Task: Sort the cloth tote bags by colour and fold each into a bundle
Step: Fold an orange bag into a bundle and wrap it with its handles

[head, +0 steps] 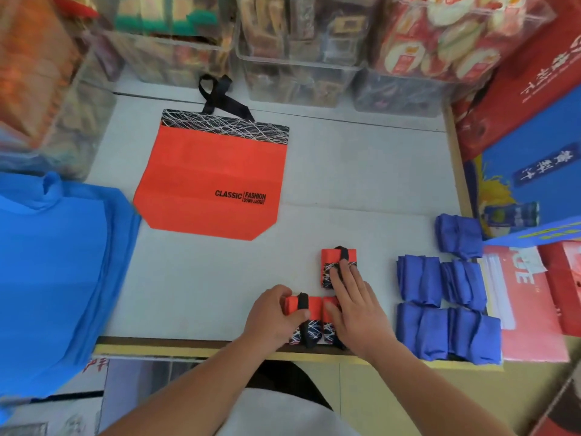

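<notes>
Head view: an orange tote point(207, 184) lies flat on the bench point(361, 184). Nearer than it and to its right, by the bench edge, the left hand point(273, 314) grips an orange bundle point(292, 305), fingers curled over its top and thumb pressed on its front. A second bundle point(328, 330) sits just beside it. The right hand point(355, 300) lies flat, its straight, close-set fingers point(341, 272) resting on a third bundle point(333, 256). Blue bundles point(418, 281) are grouped further right of the tote; loose blue totes point(56, 262) are piled to its left.
</notes>
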